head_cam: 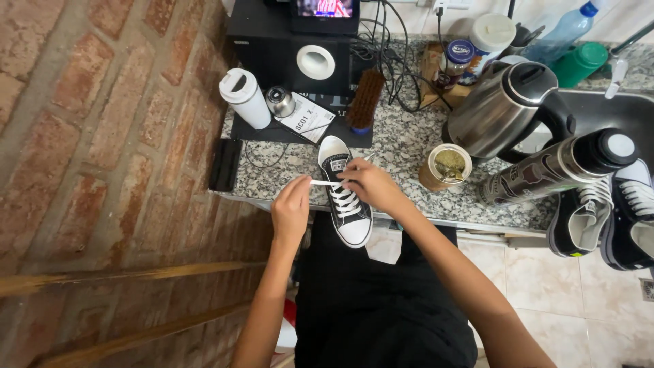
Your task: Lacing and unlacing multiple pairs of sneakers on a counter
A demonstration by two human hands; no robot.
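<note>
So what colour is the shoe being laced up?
The shoe is black with white laces and a white toe cap, seen clearly in the head view.

1. We saw bare granite counter (402, 146) at two o'clock of the sneaker (344, 191).
2. A brush (364, 101) and black tray (262, 131) blocked twelve o'clock.
3. A brick wall (102, 136) closed nine o'clock; a cup (444, 167) and kettle (501, 105) stood at three.

Left hand (291, 208): raised, fingers curled, thumb and fingertips pinched together.
Right hand (368, 184): just beside the left, slightly higher, fingers bent downward in a pinch.
Forearms: both bare, reaching up and forward, converging toward the hands.
</note>
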